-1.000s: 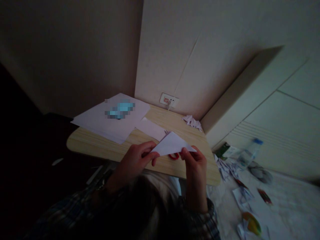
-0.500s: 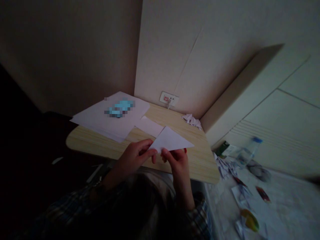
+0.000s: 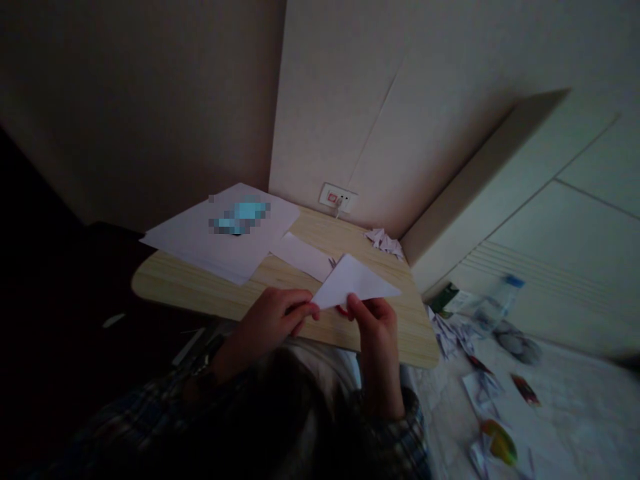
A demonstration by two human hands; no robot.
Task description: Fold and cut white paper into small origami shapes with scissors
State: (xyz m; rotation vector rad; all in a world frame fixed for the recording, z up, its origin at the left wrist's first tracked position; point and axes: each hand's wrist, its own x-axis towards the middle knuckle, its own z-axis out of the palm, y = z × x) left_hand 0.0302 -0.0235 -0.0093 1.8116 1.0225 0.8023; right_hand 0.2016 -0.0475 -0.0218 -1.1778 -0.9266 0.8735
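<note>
I hold a white sheet of paper folded into a triangle [image 3: 356, 282] just above the near edge of a small light wooden table [image 3: 190, 290]. My left hand [image 3: 273, 319] pinches the triangle's left corner. My right hand [image 3: 376, 320] grips its lower edge from below, thumb on top. A bit of red, apparently scissors [image 3: 342, 309], shows on the table under the paper, mostly hidden.
A stack of white sheets [image 3: 220, 233] lies on the table's far left, a smaller slip [image 3: 303, 255] beside it, crumpled paper [image 3: 384, 241] by the wall socket [image 3: 338, 197]. Right of the table, a white surface holds paper scraps [image 3: 453, 333], a plastic bottle [image 3: 493, 307] and wrappers.
My right hand slid left along the paper's lower edge, then shifted slightly back to the right; the triangle's right tip now points further right. The left hand barely moved.
</note>
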